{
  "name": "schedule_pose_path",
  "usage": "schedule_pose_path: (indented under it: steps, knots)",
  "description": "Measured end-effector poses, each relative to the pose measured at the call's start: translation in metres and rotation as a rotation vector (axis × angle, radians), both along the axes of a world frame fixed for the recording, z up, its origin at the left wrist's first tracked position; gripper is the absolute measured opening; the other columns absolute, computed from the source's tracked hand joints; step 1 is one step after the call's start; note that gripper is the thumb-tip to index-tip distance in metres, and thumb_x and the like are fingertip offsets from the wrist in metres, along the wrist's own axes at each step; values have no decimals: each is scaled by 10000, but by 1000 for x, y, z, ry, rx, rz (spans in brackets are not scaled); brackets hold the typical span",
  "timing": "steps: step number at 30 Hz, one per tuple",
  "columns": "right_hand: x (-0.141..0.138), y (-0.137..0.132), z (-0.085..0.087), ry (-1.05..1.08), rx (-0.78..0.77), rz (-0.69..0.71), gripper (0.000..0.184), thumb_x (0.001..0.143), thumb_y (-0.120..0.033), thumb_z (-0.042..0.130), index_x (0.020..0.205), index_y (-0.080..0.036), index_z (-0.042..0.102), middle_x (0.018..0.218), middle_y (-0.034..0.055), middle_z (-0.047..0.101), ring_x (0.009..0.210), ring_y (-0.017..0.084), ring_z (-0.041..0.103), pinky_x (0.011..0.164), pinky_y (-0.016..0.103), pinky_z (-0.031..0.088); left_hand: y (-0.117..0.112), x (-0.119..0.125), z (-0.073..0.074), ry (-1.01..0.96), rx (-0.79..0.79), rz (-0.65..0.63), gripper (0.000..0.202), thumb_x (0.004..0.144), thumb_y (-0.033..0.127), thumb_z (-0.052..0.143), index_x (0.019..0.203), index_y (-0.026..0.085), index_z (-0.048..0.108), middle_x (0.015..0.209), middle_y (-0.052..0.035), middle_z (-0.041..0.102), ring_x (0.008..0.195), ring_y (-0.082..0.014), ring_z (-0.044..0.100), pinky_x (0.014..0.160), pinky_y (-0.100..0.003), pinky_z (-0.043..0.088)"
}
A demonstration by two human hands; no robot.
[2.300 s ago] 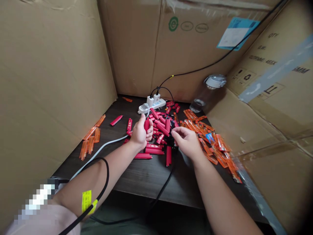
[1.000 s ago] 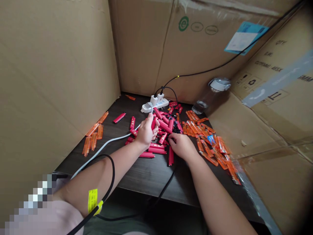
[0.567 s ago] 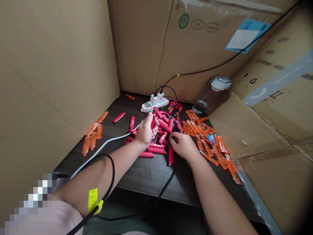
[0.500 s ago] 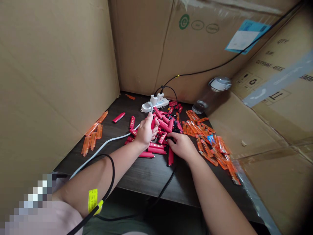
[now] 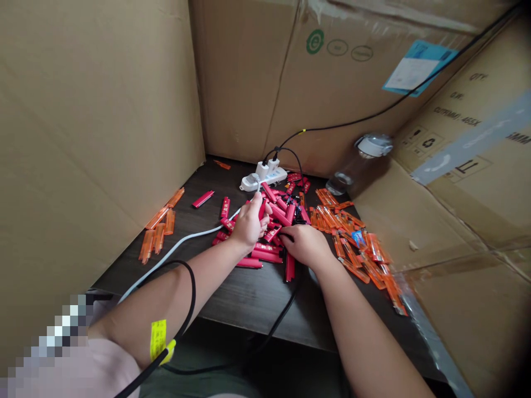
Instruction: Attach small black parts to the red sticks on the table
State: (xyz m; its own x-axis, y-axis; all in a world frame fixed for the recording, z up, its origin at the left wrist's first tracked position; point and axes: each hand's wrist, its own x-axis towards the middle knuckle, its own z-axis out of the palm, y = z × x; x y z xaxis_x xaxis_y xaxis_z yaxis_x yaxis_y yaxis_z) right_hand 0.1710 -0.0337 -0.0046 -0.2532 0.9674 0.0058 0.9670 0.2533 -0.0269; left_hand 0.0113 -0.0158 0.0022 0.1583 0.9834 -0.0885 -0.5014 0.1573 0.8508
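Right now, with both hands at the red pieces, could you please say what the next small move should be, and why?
Perhaps the right hand should pinch one from the red pile: it is at the pile's near side, its grip hard to make out, while the left hand is closed around a red piece.

One red piece (image 5: pixel 262 210) is sitting in the fingers of the left hand (image 5: pixel 248 226); well left of these, one lone red piece (image 5: pixel 203 199) and at least five orange pieces (image 5: pixel 170 222) are lying. Past the same fingers, one power strip (image 5: pixel 277 177) is carrying three plugs (image 5: pixel 261 169). Right of the fingers of the right hand (image 5: pixel 307 243), one orange heap (image 5: pixel 372 247) is lying, with one bottle (image 5: pixel 357 161) standing beyond. That heap and the red pile (image 5: pixel 277 213) between both hands are hiding their exact counts.
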Motion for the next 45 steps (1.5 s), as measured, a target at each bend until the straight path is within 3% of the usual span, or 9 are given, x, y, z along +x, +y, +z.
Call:
schedule_pose_path:
  steps: [4, 7, 12, 17, 20, 24, 28, 36, 45]
  knots:
    - [3, -3, 1, 47, 29, 42, 263, 858, -338, 484, 956, -272, 719, 902, 42, 705, 810, 177, 629, 640, 252, 409, 0, 1, 0, 29, -2, 0, 479, 821, 610, 445, 665, 162, 512, 420, 68, 322, 310, -34, 247, 319, -150, 146]
    - [8, -4, -1, 200, 80, 54, 250, 839, -323, 509, 919, -247, 733, 840, 45, 684, 769, 163, 615, 660, 251, 420, -1, 2, -2, 71, -2, -1, 478, 828, 604, 438, 668, 159, 510, 427, 66, 326, 317, -32, 256, 326, -148, 153]
    - [17, -2, -7, 806, 123, -46, 195, 747, -328, 631, 802, -179, 743, 688, 37, 647, 602, 133, 553, 602, 267, 438, -3, 5, -1, 117, 0, -10, 476, 843, 587, 430, 667, 151, 506, 446, 63, 345, 335, -27, 271, 345, -153, 170]
    - [16, -5, 0, 1654, -207, -331, 187, 585, -282, 776, 719, -166, 716, 510, -29, 572, 448, 84, 473, 450, 232, 416, -8, 8, -1, 202, 88, -88, 479, 858, 574, 413, 678, 142, 520, 474, 55, 370, 372, -31, 289, 373, -165, 202]
    - [13, -8, 6, 1913, -445, -353, 176, 544, -213, 793, 681, -147, 703, 582, -7, 628, 530, 98, 571, 520, 232, 508, -11, 8, -4, 259, 178, -159, 490, 849, 589, 417, 695, 140, 535, 510, 45, 394, 421, -44, 339, 400, -171, 244]
    - [11, -9, 9, 2006, -643, -351, 145, 565, -185, 772, 674, -123, 699, 654, 19, 680, 533, 82, 600, 532, 186, 541, -12, 9, -8, 321, 288, -210, 453, 834, 572, 466, 723, 140, 544, 555, 38, 427, 480, -54, 384, 430, -171, 275]
    - [11, -12, 10, 2074, -717, -321, 111, 615, -167, 748, 698, -129, 685, 642, -2, 667, 478, 35, 551, 500, 129, 525, -12, 9, -8, 311, 244, -261, 433, 829, 550, 487, 731, 133, 553, 563, 29, 455, 482, -55, 403, 421, -164, 274]
    - [11, -16, 12, 2074, -719, -219, 174, 660, -147, 731, 827, -144, 683, 725, 29, 700, 567, 67, 626, 581, 159, 564, -12, 8, -2, 140, -42, -436, 439, 832, 546, 471, 723, 130, 560, 446, 19, 469, 330, -41, 323, 329, -149, 161]
    - [9, -18, 17, 2073, -649, -213, 217, 622, -132, 781, 828, -129, 716, 714, 31, 719, 627, 99, 675, 650, 183, 589, -11, 7, -2, 102, -106, -462, 450, 839, 531, 460, 702, 120, 584, 426, -8, 518, 279, -40, 330, 299, -144, 172]
